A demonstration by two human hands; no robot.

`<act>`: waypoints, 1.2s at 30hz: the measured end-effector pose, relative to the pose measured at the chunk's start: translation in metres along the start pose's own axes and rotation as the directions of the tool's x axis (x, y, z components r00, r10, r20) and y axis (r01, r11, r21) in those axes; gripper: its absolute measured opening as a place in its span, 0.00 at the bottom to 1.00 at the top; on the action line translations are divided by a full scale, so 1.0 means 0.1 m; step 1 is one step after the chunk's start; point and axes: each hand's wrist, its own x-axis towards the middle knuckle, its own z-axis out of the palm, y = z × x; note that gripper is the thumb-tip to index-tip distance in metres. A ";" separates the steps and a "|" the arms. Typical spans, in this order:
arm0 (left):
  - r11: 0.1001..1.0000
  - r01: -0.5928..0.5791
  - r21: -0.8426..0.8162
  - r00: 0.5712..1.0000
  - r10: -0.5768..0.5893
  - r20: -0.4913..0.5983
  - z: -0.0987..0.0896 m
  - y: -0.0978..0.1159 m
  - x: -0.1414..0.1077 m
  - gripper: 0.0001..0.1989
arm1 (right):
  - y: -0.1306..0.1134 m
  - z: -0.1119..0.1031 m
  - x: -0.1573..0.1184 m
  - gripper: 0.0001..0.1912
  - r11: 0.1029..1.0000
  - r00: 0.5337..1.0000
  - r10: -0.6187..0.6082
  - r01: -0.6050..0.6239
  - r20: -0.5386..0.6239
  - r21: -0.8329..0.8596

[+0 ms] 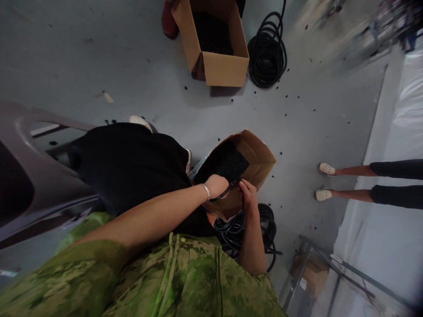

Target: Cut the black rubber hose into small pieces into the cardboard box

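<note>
at far left a grey plastic chair (pixel 61 176) stands beside the person's black trousers (pixel 132 163). farther off, past a dark red shoe (pixel 169 22), an open cardboard carton (pixel 226 69) holds a dark heap of small black pieces, too dim to tell apart. nearer, the left hand (pixel 216 186) is closed around black-handled scissors (pixel 222 196); whether the blades are parted cannot be told. both hands are over the near edge of an open cardboard box (pixel 261 160), presumably so that anything that drops lands inside; its flaps stand up like a funnel, and small black cut bits (pixel 233 163) cover its bottom. just right of the scissors, the right hand (pixel 248 193) pinches a black hose (pixel 243 204) between thumb and fingers, perhaps to steady it at the scissors. beside and below the box lies a hose coil (pixel 268 215), probably kept close for easy feeding. a second coil (pixel 267 61) rests just right of the carton. at far right, another person stands in beige clogs (pixel 324 194), above a metal frame (pixel 350 272).
</note>
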 end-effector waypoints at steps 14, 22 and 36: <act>0.999 -0.032 -0.014 0.999 0.032 -0.019 0.01 -0.01 0.01 0.17 | 0.01 -0.01 0.00 0.20 0.999 1.000 -0.015 0.014 0.001 0.051; 0.999 -0.045 0.012 0.999 0.045 -0.021 0.03 -0.01 0.02 0.17 | 0.04 -0.01 0.01 0.21 0.998 0.999 -0.027 0.025 0.026 0.061; 1.000 0.018 0.011 1.000 -0.018 0.009 -0.01 -0.01 -0.02 0.18 | 0.03 -0.02 0.06 0.20 0.988 0.993 -0.109 0.114 0.049 -0.102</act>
